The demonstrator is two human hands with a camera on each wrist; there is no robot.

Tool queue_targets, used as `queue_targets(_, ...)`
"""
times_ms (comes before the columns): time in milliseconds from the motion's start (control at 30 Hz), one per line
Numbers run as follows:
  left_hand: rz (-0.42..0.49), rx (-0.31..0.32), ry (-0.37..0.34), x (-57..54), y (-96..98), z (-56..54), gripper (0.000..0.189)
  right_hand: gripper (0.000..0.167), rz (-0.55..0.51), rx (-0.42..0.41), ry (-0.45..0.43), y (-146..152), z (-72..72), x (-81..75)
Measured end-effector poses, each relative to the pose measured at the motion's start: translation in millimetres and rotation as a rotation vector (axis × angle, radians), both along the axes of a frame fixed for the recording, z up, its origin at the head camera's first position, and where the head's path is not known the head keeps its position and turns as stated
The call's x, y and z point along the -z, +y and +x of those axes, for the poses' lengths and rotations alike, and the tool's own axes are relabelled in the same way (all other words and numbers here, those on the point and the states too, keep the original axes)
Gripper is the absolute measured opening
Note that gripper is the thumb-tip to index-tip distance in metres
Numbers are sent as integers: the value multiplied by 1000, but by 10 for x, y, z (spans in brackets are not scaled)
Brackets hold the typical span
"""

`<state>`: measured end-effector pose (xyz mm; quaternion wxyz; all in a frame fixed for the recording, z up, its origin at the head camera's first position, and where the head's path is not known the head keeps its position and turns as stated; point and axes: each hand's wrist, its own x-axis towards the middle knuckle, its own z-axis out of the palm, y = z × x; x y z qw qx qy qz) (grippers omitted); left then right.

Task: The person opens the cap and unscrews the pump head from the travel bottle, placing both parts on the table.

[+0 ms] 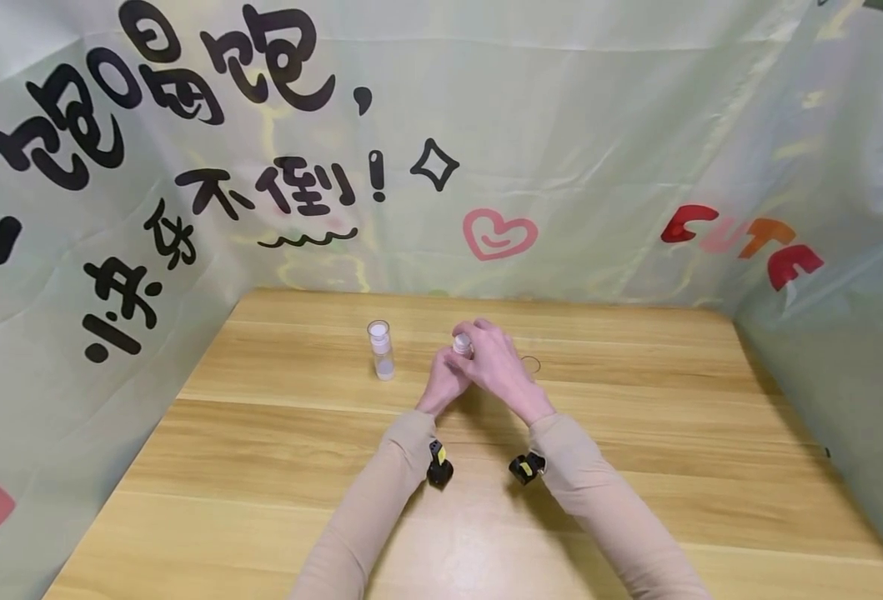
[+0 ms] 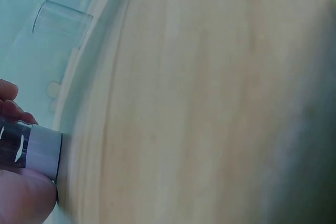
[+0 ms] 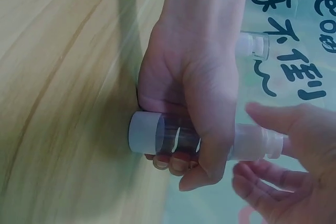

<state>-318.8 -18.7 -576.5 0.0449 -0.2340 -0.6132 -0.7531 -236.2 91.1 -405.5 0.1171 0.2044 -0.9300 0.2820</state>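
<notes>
My left hand grips an upright clear pump bottle round its body, fingers and thumb wrapped about it. The bottle has a pale base band close over the table and a white pump top. My right hand arches over that top. In the right wrist view its thumb and fingers are spread apart on either side of the pump top, with a finger right at its end. A clear cap stands behind the right hand.
A second pump bottle with a clear cap stands upright left of my hands. The wooden table ends at a printed fabric backdrop behind and at both sides. A small black camera is strapped to each wrist.
</notes>
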Motion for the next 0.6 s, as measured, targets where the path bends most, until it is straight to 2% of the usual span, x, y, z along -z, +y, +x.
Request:
queue_targets(67, -17, 1, 2, 152, 11, -106, 32, 31, 28, -9, 3, 2, 4, -2)
queue_targets(100, -55, -26, 23, 142, 12, -99, 32, 29, 37, -17, 12, 3, 5, 0)
queue_targets(133, -79, -44, 21, 51, 8, -40, 32, 28, 40, -24, 16, 2, 3, 1)
queue_targets(167, -68, -39, -2, -97, 2, 55, 34, 27, 41, -33, 19, 0, 3, 1)
queue_targets(233, -185, -98, -65, -454, -3, 280, 34, 25, 40, -46, 28, -1, 0, 6)
queue_targets(267, -202, -115, -68, -561, -4, 352, 33, 25, 34, -49, 26, 0, -1, 8)
queue_targets(300, -259, -138, -106, -760, -14, 484, 33, 25, 28, -51, 20, 0, -4, 10)
queue_targets(333, -312, -157, -145, -891, -18, 564, 32, 24, 24, -53, 16, 0, -5, 9)
queue_targets(500, -344, -183, -151, -871, -34, 555, 20, 23, -10, -99, 24, 22, -14, 18)
queue_targets(600, -343, -184, -117, -845, -35, 541, 17, 33, -32, -132, 10, 45, -8, 25)
